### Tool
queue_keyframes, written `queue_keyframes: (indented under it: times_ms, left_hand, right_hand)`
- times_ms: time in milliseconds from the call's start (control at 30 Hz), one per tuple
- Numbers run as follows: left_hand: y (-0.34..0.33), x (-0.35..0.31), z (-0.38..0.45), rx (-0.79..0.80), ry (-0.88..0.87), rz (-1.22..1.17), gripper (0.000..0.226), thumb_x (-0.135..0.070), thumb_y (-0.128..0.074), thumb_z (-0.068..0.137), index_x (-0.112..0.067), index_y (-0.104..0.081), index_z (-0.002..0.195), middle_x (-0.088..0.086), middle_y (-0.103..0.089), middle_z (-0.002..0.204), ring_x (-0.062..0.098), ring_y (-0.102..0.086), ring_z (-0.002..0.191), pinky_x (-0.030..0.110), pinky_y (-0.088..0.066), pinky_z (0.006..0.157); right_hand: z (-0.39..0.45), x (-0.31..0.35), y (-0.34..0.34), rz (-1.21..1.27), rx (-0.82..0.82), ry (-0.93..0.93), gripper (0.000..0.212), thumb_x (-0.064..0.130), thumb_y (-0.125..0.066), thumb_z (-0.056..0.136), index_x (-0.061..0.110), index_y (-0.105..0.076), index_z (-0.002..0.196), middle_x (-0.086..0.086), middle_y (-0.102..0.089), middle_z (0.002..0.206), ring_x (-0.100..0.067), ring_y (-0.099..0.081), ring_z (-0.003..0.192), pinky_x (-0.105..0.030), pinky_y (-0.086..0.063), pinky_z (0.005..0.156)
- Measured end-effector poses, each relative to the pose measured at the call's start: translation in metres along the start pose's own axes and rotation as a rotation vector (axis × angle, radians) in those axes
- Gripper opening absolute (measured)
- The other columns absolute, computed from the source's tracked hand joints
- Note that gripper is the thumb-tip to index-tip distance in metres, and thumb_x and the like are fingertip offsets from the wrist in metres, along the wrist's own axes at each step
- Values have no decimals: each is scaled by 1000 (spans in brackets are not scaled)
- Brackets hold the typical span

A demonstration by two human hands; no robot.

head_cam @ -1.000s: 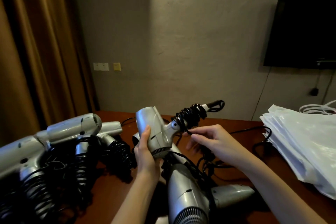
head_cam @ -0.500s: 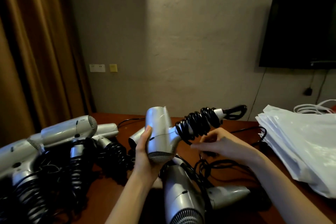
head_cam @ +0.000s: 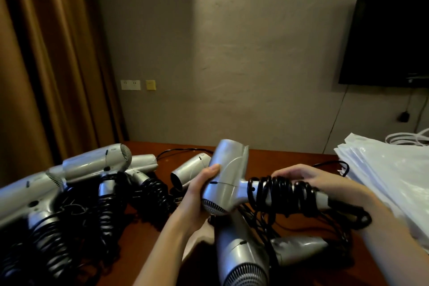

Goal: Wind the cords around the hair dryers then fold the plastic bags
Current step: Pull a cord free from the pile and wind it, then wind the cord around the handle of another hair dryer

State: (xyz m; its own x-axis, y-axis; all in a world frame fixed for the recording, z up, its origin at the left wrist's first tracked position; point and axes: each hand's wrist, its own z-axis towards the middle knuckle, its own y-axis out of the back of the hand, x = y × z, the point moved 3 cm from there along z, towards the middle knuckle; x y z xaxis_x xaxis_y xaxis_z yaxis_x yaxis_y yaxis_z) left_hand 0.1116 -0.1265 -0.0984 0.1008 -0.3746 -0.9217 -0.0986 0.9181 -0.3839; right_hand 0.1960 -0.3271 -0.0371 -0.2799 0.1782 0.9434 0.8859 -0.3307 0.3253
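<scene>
Dryer (head_cam: 226,183) held above the tabletop (head_cam: 287,160), left hand (head_cam: 197,195) grasping its barrel; right hand (head_cam: 308,177) curled over the cord (head_cam: 278,193) coiled round the handle; wound dryers (head_cam: 69,193) heaped left; bags (head_cam: 383,169) stacked right.

No text, brand, number or sign can be read anywhere. The silver hair dryers (head_cam: 228,176) bear only small dark marks, too blurred to tell as letters. The dark screen (head_cam: 387,37) on the wall has a faint mark at its lower edge, possibly a logo, unreadable.
</scene>
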Motion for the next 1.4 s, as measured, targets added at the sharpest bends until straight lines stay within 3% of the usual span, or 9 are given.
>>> queue_keyframes:
  times_ms: [100,300,467,600,700,933,1100,1233,1400]
  left_hand:
    - [-1,-2,0,-14,-32,63,63,-49,-76,49,-3,-72,91,20,-66,89,26,-64,74,37,-47,71]
    - [-8,-5,0,-82,-20,43,87,-64,-83,54,-5,-69,116,22,-66,110,35,-61,100,52,-43,98]
    - [-7,-18,-14,-175,31,-63,62,-63,-59,77,-10,-74,104,15,-73,102,26,-71,86,36,-54,77]
    - [17,-43,-39,-229,-5,38,66,-52,-76,69,-13,-61,121,12,-70,113,20,-71,95,34,-56,71]
    - [33,-64,-70,-132,59,265,55,-52,-69,76,-19,-63,120,4,-73,113,16,-70,102,37,-55,85]
    - [94,-115,-133,-445,-113,291,23,-23,-65,91,-13,-70,111,5,-75,98,17,-72,78,25,-58,65]
    - [143,-136,-168,-671,-153,414,6,-15,-70,88,-10,-70,91,-3,-74,71,10,-69,63,23,-56,60]
    - [166,-130,-179,-756,-161,472,6,-13,-68,90,-16,-68,95,-1,-74,85,11,-69,76,22,-57,64]
    - [171,-135,-179,-822,-171,764,11,-19,-73,86,-18,-67,77,9,-73,80,22,-71,80,43,-58,80]
  right_hand:
    - [0,-10,3,20,-129,-60,57,51,-73,63,7,-76,98,-17,-71,107,-25,-68,98,-30,-54,85]
    - [5,17,-18,-338,-275,-86,44,54,-81,63,16,-75,85,3,-70,78,-4,-64,72,-19,-48,68]
    - [4,21,-26,-306,-401,-58,71,73,-77,41,12,-72,75,3,-63,69,-6,-58,66,-21,-42,62]
    - [12,36,-41,-66,-516,21,21,31,-77,74,11,-68,75,6,-68,63,-1,-61,54,-8,-44,50]
    - [36,47,-67,52,-557,96,31,23,-72,77,-3,-69,93,-6,-71,70,-9,-65,56,-15,-47,47]
    - [135,70,-170,108,-512,176,53,43,-83,68,10,-62,104,-6,-71,96,-20,-68,92,-37,-54,88]
    - [196,68,-228,91,-419,146,41,47,-80,71,17,-63,94,0,-68,90,-17,-66,89,-33,-52,84]
    - [209,66,-256,-7,-453,175,39,46,-73,79,16,-65,103,7,-68,93,-11,-64,91,-19,-47,73]
    - [205,66,-263,-246,-473,168,51,65,-57,82,24,-58,113,5,-65,111,-14,-59,105,-36,-50,89]
